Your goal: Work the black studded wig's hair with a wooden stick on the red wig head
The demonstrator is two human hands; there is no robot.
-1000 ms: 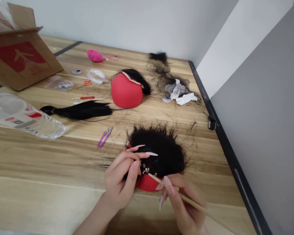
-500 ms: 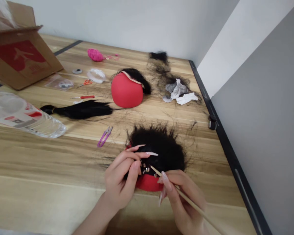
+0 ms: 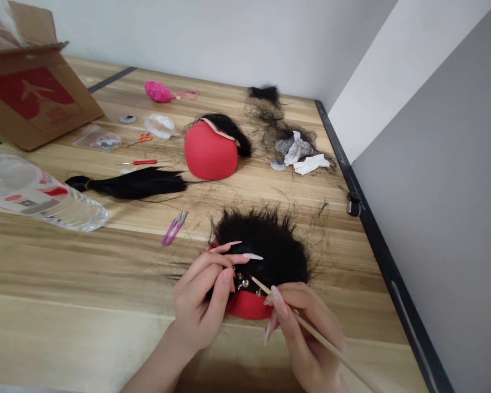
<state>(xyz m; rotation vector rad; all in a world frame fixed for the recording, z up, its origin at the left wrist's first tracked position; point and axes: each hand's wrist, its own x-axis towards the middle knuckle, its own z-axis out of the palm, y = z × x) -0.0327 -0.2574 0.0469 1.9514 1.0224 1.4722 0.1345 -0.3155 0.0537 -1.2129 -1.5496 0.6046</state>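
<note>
A small hairpiece of short black hair [image 3: 270,240] lies over a red rounded form [image 3: 247,305] near the table's front. Several shiny round-headed pins [image 3: 245,284] sit along its near edge. My left hand [image 3: 202,292] rests at the left side of the hairpiece, thumb and forefinger pinched together. What is between those fingertips is hidden; two other fingers lie over the hair. My right hand [image 3: 306,327] is closed around a thin pale wooden stick [image 3: 315,334], held like a pen. Its narrow tip meets the hair beside the pins.
Beyond stand a second red form [image 3: 210,153] with hair, a black ponytail [image 3: 139,183], purple thread snips [image 3: 174,229], a red-handled tool [image 3: 144,162] and orange scissors [image 3: 141,140]. A water bottle [image 3: 41,191] and cardboard box [image 3: 41,98] are left; crumpled tissue [image 3: 298,150] lies right.
The view has shifted very slightly. Both hands, the stick and the hairpiece keep nearly the same position.
</note>
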